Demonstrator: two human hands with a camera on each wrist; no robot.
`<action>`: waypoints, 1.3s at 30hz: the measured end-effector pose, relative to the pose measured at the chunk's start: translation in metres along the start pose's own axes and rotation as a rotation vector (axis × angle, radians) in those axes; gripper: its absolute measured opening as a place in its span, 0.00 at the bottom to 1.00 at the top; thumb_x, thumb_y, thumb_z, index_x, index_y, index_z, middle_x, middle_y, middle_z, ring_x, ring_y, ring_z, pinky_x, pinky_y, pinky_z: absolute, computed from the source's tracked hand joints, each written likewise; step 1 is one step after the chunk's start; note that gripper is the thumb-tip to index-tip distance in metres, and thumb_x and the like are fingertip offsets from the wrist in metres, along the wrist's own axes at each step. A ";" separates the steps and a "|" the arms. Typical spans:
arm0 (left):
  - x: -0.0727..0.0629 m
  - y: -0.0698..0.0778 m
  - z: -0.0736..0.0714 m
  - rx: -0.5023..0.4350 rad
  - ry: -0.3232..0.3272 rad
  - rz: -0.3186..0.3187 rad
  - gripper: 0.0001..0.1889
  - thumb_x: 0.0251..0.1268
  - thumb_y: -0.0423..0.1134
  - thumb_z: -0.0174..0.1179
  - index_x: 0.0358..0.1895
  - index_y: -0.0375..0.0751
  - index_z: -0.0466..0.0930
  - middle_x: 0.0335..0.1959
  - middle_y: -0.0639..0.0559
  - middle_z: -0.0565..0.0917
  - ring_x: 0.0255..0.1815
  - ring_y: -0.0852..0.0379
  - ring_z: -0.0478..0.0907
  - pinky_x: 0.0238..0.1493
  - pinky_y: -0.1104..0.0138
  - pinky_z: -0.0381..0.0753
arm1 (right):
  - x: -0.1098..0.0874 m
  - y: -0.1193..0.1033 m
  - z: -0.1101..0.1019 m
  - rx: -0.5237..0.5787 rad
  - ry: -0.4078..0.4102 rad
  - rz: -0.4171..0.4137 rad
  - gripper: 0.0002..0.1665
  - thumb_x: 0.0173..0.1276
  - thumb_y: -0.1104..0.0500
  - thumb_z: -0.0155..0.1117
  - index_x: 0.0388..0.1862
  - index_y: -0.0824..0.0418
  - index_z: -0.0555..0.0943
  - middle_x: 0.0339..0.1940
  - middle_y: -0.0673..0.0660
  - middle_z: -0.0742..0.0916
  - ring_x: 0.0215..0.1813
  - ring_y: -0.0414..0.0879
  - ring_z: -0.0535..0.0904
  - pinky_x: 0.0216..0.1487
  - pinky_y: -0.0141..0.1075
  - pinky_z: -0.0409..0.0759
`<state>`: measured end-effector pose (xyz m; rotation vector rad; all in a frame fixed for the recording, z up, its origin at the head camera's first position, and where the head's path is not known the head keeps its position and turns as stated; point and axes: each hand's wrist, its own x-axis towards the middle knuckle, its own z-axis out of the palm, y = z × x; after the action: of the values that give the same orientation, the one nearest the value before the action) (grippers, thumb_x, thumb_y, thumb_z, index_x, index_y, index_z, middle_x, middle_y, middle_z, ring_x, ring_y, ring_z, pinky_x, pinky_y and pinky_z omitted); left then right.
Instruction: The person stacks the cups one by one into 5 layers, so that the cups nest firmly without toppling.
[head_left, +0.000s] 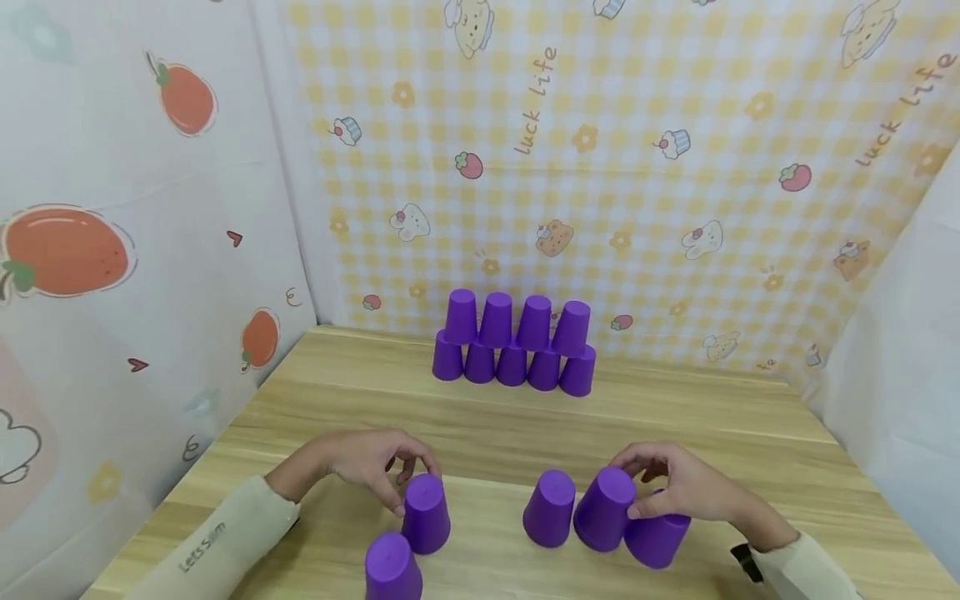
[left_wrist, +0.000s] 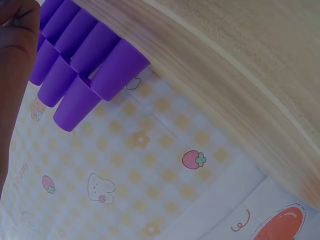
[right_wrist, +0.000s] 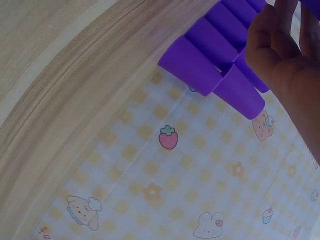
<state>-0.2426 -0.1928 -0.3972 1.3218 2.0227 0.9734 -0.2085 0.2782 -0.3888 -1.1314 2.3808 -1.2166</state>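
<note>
In the head view my left hand [head_left: 375, 467] grips an upside-down purple cup [head_left: 426, 521], thumb at its near left side and fingers behind its top. A second purple cup [head_left: 393, 571] stands just in front of it, cut off by the frame edge. My right hand [head_left: 682, 487] holds the middle cup [head_left: 602, 512] of three on the right, thumb on its side and fingers behind. To its left stands another cup [head_left: 549, 512]; the third cup [head_left: 656, 542] is partly hidden under the right hand. Both wrist views show the hands only at their edges.
Toward the back of the wooden table [head_left: 375, 400] stand two rows of upside-down purple cups, the upper row [head_left: 497, 321] resting on the lower row [head_left: 512, 367]. A yellow checked cloth [head_left: 630, 208] hangs behind, and a fruit-printed cloth [head_left: 150, 333] hangs on the left.
</note>
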 end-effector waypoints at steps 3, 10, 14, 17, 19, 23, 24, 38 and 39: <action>0.001 0.001 0.000 0.002 0.004 0.002 0.23 0.54 0.42 0.73 0.55 0.51 0.80 0.37 0.57 0.82 0.32 0.68 0.75 0.32 0.70 0.72 | 0.000 0.001 0.000 0.002 0.004 -0.008 0.24 0.58 0.63 0.74 0.54 0.52 0.82 0.46 0.49 0.88 0.46 0.45 0.83 0.41 0.39 0.74; 0.001 0.000 0.003 -0.020 0.013 0.011 0.25 0.55 0.41 0.72 0.58 0.48 0.78 0.46 0.56 0.83 0.33 0.66 0.74 0.36 0.62 0.79 | -0.001 0.004 0.000 0.007 0.023 -0.022 0.24 0.58 0.64 0.74 0.54 0.52 0.82 0.46 0.49 0.88 0.46 0.45 0.82 0.41 0.39 0.73; 0.001 -0.001 0.005 -0.026 0.019 0.021 0.25 0.56 0.40 0.72 0.59 0.47 0.77 0.46 0.54 0.83 0.33 0.65 0.74 0.37 0.60 0.80 | -0.001 0.003 -0.001 0.018 0.033 -0.031 0.24 0.57 0.65 0.74 0.54 0.53 0.82 0.46 0.50 0.87 0.46 0.46 0.82 0.41 0.39 0.73; 0.001 -0.001 0.005 -0.016 0.034 -0.002 0.25 0.56 0.41 0.72 0.58 0.49 0.78 0.43 0.52 0.82 0.33 0.63 0.75 0.36 0.63 0.79 | -0.001 0.003 -0.002 0.038 0.037 -0.033 0.24 0.58 0.66 0.73 0.54 0.54 0.82 0.47 0.51 0.87 0.46 0.46 0.82 0.41 0.40 0.74; 0.000 -0.001 0.005 -0.001 0.058 -0.021 0.24 0.56 0.42 0.72 0.57 0.51 0.78 0.40 0.52 0.82 0.33 0.63 0.75 0.35 0.66 0.77 | 0.000 0.003 -0.003 0.043 0.048 -0.034 0.24 0.58 0.66 0.73 0.54 0.54 0.82 0.46 0.52 0.87 0.46 0.46 0.82 0.41 0.39 0.74; 0.001 0.000 0.004 0.024 0.116 -0.039 0.24 0.56 0.44 0.72 0.57 0.51 0.78 0.39 0.56 0.81 0.33 0.65 0.75 0.34 0.69 0.75 | 0.001 0.003 -0.006 0.037 0.069 -0.042 0.23 0.59 0.67 0.71 0.54 0.55 0.82 0.46 0.52 0.87 0.45 0.46 0.82 0.41 0.39 0.75; 0.001 0.000 0.004 0.023 0.127 -0.035 0.23 0.57 0.43 0.72 0.57 0.51 0.78 0.40 0.57 0.82 0.33 0.65 0.76 0.34 0.68 0.75 | 0.001 0.003 -0.007 0.039 0.072 -0.044 0.23 0.59 0.67 0.71 0.54 0.55 0.82 0.45 0.52 0.87 0.45 0.47 0.82 0.40 0.39 0.76; 0.006 -0.003 0.004 0.089 0.332 -0.014 0.25 0.59 0.45 0.71 0.59 0.48 0.77 0.48 0.57 0.82 0.31 0.62 0.76 0.34 0.64 0.79 | 0.008 -0.002 -0.013 0.071 0.149 -0.020 0.23 0.59 0.69 0.69 0.56 0.64 0.80 0.46 0.52 0.88 0.46 0.46 0.84 0.42 0.37 0.78; 0.006 -0.002 0.004 0.095 0.350 -0.019 0.25 0.59 0.45 0.71 0.59 0.48 0.77 0.49 0.57 0.82 0.31 0.62 0.76 0.34 0.64 0.79 | 0.008 -0.003 -0.014 0.072 0.151 -0.019 0.23 0.60 0.69 0.69 0.56 0.64 0.80 0.46 0.52 0.88 0.46 0.46 0.84 0.43 0.37 0.78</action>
<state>-0.2429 -0.1865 -0.4013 1.2452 2.3620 1.1806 -0.2199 0.2792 -0.3770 -1.0784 2.4157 -1.4297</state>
